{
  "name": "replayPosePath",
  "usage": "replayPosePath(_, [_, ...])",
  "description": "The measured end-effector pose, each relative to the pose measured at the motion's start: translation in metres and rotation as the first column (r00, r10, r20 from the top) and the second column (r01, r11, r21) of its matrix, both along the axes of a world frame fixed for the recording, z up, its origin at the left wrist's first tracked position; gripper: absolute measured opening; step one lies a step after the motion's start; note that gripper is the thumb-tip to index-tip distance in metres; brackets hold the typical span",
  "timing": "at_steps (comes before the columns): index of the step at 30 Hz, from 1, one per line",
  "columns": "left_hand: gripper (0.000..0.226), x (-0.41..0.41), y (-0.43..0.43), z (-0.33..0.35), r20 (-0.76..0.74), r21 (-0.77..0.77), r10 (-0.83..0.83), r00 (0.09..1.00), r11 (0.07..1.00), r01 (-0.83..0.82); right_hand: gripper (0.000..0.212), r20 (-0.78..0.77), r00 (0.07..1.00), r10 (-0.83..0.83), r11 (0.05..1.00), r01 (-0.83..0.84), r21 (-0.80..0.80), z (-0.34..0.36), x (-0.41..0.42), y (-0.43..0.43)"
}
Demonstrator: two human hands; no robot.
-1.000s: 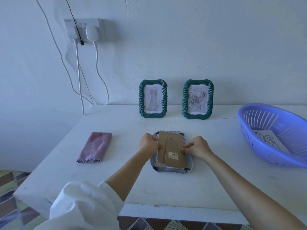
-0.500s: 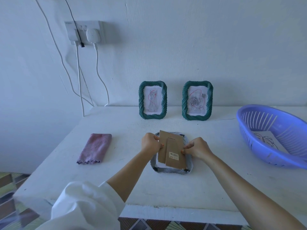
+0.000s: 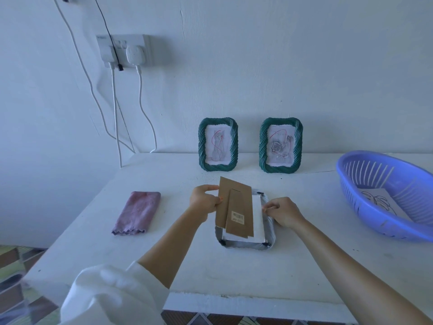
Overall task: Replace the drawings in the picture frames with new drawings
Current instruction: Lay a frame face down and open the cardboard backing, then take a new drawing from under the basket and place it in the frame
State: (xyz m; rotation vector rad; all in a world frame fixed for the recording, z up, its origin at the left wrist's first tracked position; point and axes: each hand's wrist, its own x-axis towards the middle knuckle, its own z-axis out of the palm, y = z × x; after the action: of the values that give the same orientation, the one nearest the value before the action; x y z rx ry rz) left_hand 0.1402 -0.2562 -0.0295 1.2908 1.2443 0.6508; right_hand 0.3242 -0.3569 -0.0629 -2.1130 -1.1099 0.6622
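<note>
Left hand [image 3: 204,201] is clamped on the left edge of a brown cardboard backing [image 3: 235,208], rigid and flat with a stand flap and barcode sticker, tilted up off a frame [image 3: 269,233] lying face down near the table's [image 3: 187,259] front edge. White paper [image 3: 257,216] shows beneath. Right hand [image 3: 282,211], fingers curled together, presses the frame's right rim. Two green rope-textured frames [image 3: 218,144] [image 3: 280,145] stand upright at the back edge. A slotted blue plastic basket [image 3: 384,191] sits at the right edge.
</note>
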Motion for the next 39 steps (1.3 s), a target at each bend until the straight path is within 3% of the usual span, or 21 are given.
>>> replayPosePath(7, [0.04, -0.056, 0.041, 0.004, 0.01, -0.044, 0.077, 0.997, 0.996, -0.076, 0.033, -0.053, 0.998, 0.028, 0.999, -0.029, -0.014, -0.004, -0.006, 0.003])
replayPosePath(14, [0.041, -0.084, 0.048, -0.016, -0.044, -0.088, 0.037, 0.998, 0.995, -0.041, 0.041, -0.02, 1.0, -0.007, 0.999, 0.006, -0.032, -0.002, -0.015, 0.002])
replayPosePath(20, [0.032, -0.085, 0.049, -0.03, -0.338, 0.145, 0.025, 0.941, 0.989, 0.026, 0.043, -0.015, 1.0, -0.021, 0.999, 0.02, -0.031, -0.002, -0.019, 0.001])
replayPosePath(24, [0.009, -0.08, 0.049, -0.031, -0.463, 0.226, 0.001, 0.886, 0.967, 0.116, 0.044, -0.008, 1.0, -0.018, 0.999, 0.017, -0.041, -0.001, -0.02, 0.001])
replayPosePath(27, [0.019, -0.069, 0.044, -0.028, -0.6, 0.314, 0.047, 0.798, 0.932, 0.181, 0.044, -0.01, 1.0, -0.02, 0.999, 0.02, -0.04, -0.001, -0.02, 0.001])
replayPosePath(30, [0.025, -0.04, 0.027, -0.021, -0.593, 0.444, 0.013, 0.805, 0.839, 0.314, 0.043, -0.014, 0.999, -0.033, 0.999, 0.033, -0.026, 0.0, -0.014, 0.0])
replayPosePath(32, [0.024, -0.021, 0.011, -0.021, -0.591, 0.446, -0.073, 0.804, 0.801, 0.4, 0.043, -0.023, 0.999, -0.03, 0.999, 0.03, -0.021, -0.001, -0.015, 0.0])
replayPosePath(36, [0.03, -0.001, -0.005, -0.037, -0.635, 0.347, -0.158, 0.756, 0.816, 0.462, 0.045, -0.022, 1.0, -0.014, 1.0, 0.013, -0.019, -0.005, -0.021, 0.001])
replayPosePath(39, [0.026, 0.005, -0.007, -0.039, -0.618, 0.346, -0.144, 0.773, 0.833, 0.431, 0.046, -0.014, 1.0, -0.012, 1.0, 0.012, -0.011, -0.005, -0.017, 0.001])
